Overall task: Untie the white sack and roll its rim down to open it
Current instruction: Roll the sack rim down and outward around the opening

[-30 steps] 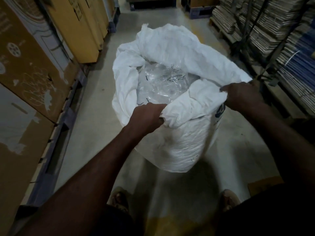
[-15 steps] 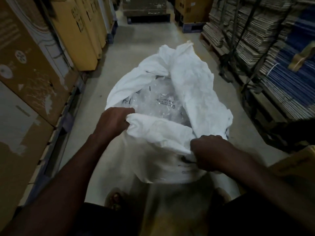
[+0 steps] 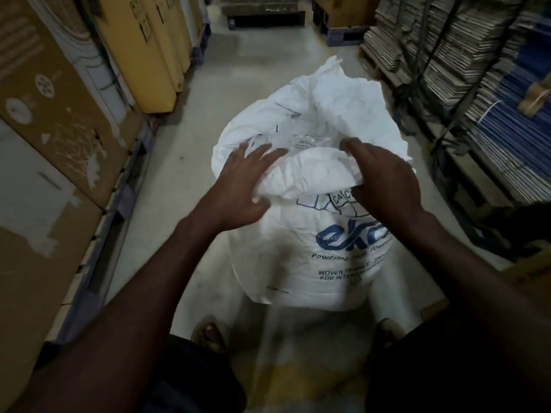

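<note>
The white sack [image 3: 298, 263] stands upright on the floor in front of me, mouth open, with blue print on its near side. Clear plastic [image 3: 301, 140] shows inside. The near rim [image 3: 310, 171] is rolled outward into a thick fold, while the far rim [image 3: 351, 99] still stands up crumpled. My right hand [image 3: 384, 180] is closed on the right part of the near roll. My left hand [image 3: 241, 180] hovers at the left end of the roll with fingers spread, blurred, holding nothing.
Tall cardboard boxes [image 3: 59, 120] on pallets line the left side. Strapped stacks of flat cardboard [image 3: 465, 55] fill the right. A concrete aisle [image 3: 262, 61] runs ahead to more boxes. My sandalled feet [image 3: 208, 335] stand just behind the sack.
My left hand let go of the rim and opened its fingers. My right hand moved up onto the rolled fold. The sack has turned, showing its blue print.
</note>
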A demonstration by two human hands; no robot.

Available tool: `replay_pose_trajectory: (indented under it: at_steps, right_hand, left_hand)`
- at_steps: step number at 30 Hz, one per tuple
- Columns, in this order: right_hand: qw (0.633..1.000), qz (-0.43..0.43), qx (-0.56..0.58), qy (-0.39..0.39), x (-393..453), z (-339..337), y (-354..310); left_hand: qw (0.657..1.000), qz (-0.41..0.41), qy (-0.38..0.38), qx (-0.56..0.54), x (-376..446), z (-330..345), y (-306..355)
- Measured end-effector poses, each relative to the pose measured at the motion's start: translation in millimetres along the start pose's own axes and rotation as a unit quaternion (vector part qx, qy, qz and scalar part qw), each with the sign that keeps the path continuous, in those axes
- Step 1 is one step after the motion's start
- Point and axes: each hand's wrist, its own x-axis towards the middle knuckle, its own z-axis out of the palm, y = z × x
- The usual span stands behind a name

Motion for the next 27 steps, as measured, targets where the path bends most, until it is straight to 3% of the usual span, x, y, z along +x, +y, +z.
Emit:
replay_pose_trajectory:
  at_steps: [4,9,12,15,17,22,27]
  right_hand:
    - [0.993,-0.085,-0.004,0.076,4,1,2]
    - [0.991,-0.122,-0.012,0.051,0,11,-10]
    - [0.992,-0.117,-0.04,0.015,0,15,-12]
    - [0.993,-0.086,-0.033,-0.068,-3,24,-12]
    - [0.994,-0.066,-0.018,-0.081,-3,27,-8]
    - [0.996,-0.026,0.021,0.082,5,3,22]
    - [0.993,-0.056,-0.012,0.102,1,2,25]
  left_hand:
    - [0.989,0.002,0.03,0.145,10,22,28]
    - [0.981,-0.017,0.176,0.078,24,46,59]
    - [0.984,-0.036,0.165,0.049,27,41,63]
    - [0.985,-0.059,0.14,0.078,33,34,62]
    - [0.986,-0.058,0.119,0.099,36,34,59]
    - [0.984,-0.044,0.1,0.138,37,40,58]
    - [0.976,-0.028,0.124,0.178,41,44,64]
